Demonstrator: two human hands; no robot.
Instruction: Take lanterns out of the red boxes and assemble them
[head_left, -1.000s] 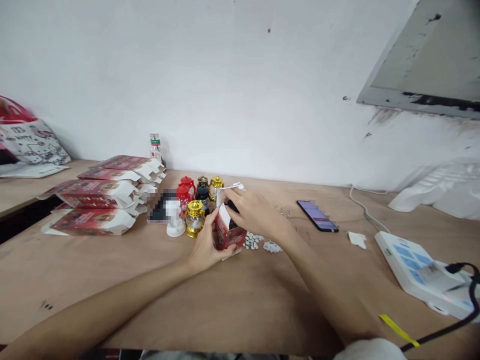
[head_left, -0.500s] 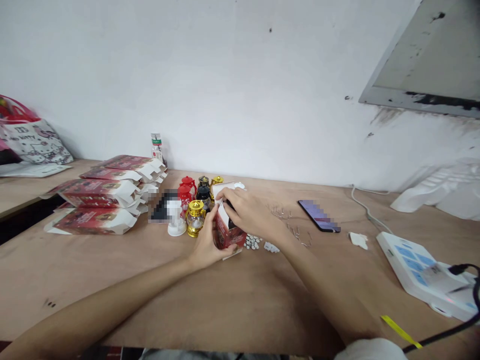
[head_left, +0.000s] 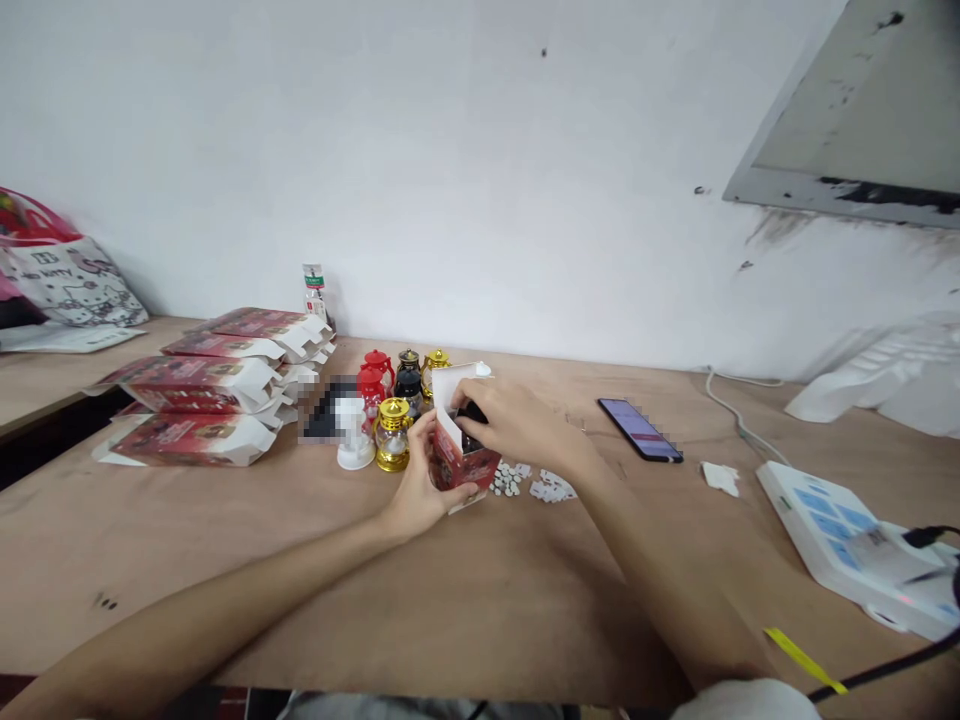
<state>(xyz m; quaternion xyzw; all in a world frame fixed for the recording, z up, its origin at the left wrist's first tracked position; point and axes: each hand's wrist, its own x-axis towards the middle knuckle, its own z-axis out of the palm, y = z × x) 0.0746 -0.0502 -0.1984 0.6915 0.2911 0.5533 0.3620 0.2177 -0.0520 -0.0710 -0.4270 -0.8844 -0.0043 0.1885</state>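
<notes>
My left hand (head_left: 420, 485) is wrapped round a small red printed carton (head_left: 450, 460), its thumb along the lower front edge. The carton's white top flap (head_left: 445, 385) stands up, and its mouth faces my right hand (head_left: 506, 420). Fingers of that hand curl into the opening on a black object (head_left: 471, 412), mostly hidden by the fingers and carton walls. Just left of the carton stand small lanterns: a gold lantern (head_left: 392, 436), a white lantern (head_left: 352, 440), a black lantern (head_left: 409, 386) and red ones (head_left: 371, 388).
Flattened-looking red cartons (head_left: 195, 385) with open ends are piled at the left. Small white pieces (head_left: 551, 487) lie right of the carton. Farther right are a phone (head_left: 639, 430), a crumpled white scrap (head_left: 720, 478) and a power strip (head_left: 825, 530) with a black cable.
My right hand has shifted slightly right, and the carton's flap now stands more upright. More of the carton's dark inside shows. My left hand keeps its grip.
</notes>
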